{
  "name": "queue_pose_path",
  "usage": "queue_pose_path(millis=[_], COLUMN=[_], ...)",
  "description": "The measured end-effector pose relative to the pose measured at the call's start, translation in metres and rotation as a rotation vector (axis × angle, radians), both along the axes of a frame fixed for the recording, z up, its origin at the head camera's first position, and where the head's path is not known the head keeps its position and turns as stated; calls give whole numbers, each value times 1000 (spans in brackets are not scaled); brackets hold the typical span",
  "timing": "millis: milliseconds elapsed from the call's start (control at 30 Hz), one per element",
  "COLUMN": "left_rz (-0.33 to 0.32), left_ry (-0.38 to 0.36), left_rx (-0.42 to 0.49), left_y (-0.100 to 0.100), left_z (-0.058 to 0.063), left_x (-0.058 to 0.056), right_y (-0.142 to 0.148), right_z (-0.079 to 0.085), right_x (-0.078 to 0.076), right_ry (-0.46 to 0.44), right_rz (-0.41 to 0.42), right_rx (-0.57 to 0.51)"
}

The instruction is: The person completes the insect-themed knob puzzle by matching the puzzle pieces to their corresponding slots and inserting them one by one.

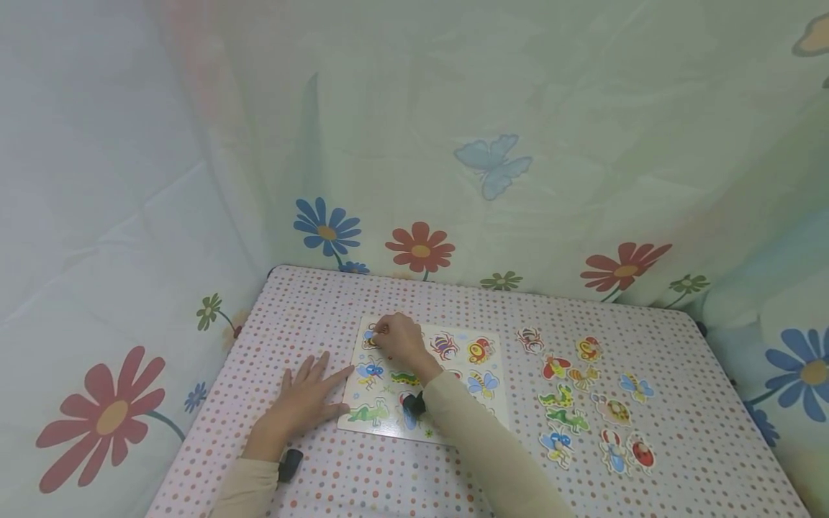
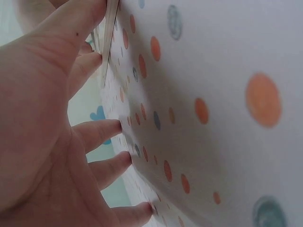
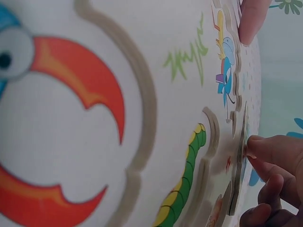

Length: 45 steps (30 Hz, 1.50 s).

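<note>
A wooden insect puzzle board (image 1: 352,392) with picture-filled recesses lies flat on the table. My right hand (image 1: 403,342) is over its top left corner, thumb and fingers pinching a thin puzzle piece (image 3: 240,177), seen nearly edge-on in the right wrist view. In the head view a blue and yellow insect picture (image 1: 369,338) shows beside those fingertips. My left hand (image 1: 304,403) rests spread on the table at the board's left side. Its thumb and index finger reach the board's edge (image 2: 110,38), while the other fingertips press on the tablecloth.
Right of the board lie several loose insect pieces, among them a spider (image 1: 529,339), a green caterpillar (image 1: 555,396), a ladybird (image 1: 642,453) and a blue and yellow insect (image 1: 637,387). The dotted tablecloth (image 1: 453,482) covers the table; a flowered curtain (image 1: 388,144) hangs behind it.
</note>
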<state>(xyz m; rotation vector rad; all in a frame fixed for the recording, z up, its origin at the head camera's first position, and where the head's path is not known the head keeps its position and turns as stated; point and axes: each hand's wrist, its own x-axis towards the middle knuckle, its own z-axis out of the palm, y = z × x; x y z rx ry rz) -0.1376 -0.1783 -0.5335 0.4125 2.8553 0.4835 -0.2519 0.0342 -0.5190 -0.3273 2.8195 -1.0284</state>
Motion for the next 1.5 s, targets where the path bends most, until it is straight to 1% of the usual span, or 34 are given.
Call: queue_pose_path(millis=[200, 433, 567, 667, 733, 967, 1100, 1233, 1367, 1500], left_rz=[-1, 5, 4, 4, 7, 10, 8, 4, 6, 8], left_ry=[5, 2, -1, -3, -12, -26, -22, -20, -23, -18], left_rx=[6, 9, 12, 22, 24, 9, 7, 15, 22, 9], left_y=[0, 1, 1, 1, 1, 0, -1, -1, 0, 1], left_z=[-1, 0, 0, 0, 0, -4, -7, -7, -5, -4], left_x=[0, 1, 1, 1, 1, -1, -2, -2, -1, 0], right_y=[-1, 2, 10, 20, 27, 52, 67, 84, 102, 123], right_z=[-1, 0, 0, 0, 2, 13, 15, 18, 23, 25], right_x=[2, 4, 6, 8, 10, 22, 27, 33, 40, 47], right_ry=[1, 5, 19, 39, 50, 83, 127, 163, 154, 160], right_rz=[4, 1, 8, 7, 0, -14, -29, -59, -102, -131], right_rx=[0, -7, -75, -123, -132, -201, -197, -193, -173, -144])
